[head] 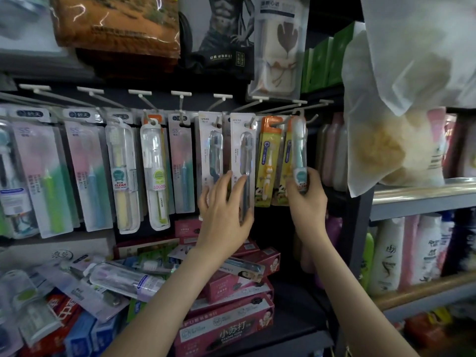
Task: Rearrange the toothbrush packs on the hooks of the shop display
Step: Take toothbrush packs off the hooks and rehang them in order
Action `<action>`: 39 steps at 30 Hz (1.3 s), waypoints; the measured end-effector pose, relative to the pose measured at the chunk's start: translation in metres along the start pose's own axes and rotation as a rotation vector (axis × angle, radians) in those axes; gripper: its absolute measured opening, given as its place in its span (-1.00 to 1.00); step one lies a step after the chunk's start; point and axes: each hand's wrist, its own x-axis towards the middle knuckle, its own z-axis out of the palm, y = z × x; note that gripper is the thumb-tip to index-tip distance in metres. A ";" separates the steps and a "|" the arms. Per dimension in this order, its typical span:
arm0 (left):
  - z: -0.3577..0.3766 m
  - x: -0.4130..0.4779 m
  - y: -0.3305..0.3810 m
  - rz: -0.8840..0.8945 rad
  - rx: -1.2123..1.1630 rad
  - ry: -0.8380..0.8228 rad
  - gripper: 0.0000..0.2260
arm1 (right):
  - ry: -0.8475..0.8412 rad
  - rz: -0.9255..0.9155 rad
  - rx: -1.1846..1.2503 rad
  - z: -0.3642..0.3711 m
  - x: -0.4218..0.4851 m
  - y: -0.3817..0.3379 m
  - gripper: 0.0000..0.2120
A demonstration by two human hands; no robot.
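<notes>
The teal pack is up at the far-right hook, and the right hand curls round its lower end. Left of the yellow packs, the left hand lays nearly straight fingers on a white pack. The teal pack is probably being seated or lifted off, so next its hole must slide squarely along the hook.

The left hand covers the lower part of the white toothbrush pack, and the right hand hides the foot of the teal toothbrush pack and part of its label. The leftmost pack is cut by the left edge; the pale bag at upper right is blurred and runs off the top and right edges. Small print on the hanging packs is too fine to read.
</notes>
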 end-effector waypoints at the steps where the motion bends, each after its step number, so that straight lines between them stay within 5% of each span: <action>1: 0.001 0.000 0.001 -0.001 -0.011 0.002 -0.47 | 0.022 -0.010 0.032 -0.002 -0.003 -0.004 -0.85; 4: 0.001 -0.002 0.005 -0.004 -0.021 -0.007 -0.50 | 0.013 -0.086 0.063 -0.005 -0.010 -0.012 -0.91; 9: -0.012 -0.025 -0.003 -0.035 0.041 -0.035 -0.54 | -0.347 -0.215 -0.261 -0.002 -0.025 0.007 -0.67; 14: -0.042 -0.076 -0.039 -0.152 0.175 -0.058 -0.54 | -0.688 -0.097 -0.339 0.005 -0.057 0.028 -0.56; 19: -0.079 -0.130 -0.080 -0.283 0.251 -0.157 -0.49 | -0.976 -0.081 -0.390 0.048 -0.089 0.028 -0.67; 39: -0.194 -0.218 -0.170 -0.650 0.484 -0.206 -0.59 | -1.003 -0.441 -0.457 0.238 -0.212 -0.062 -0.73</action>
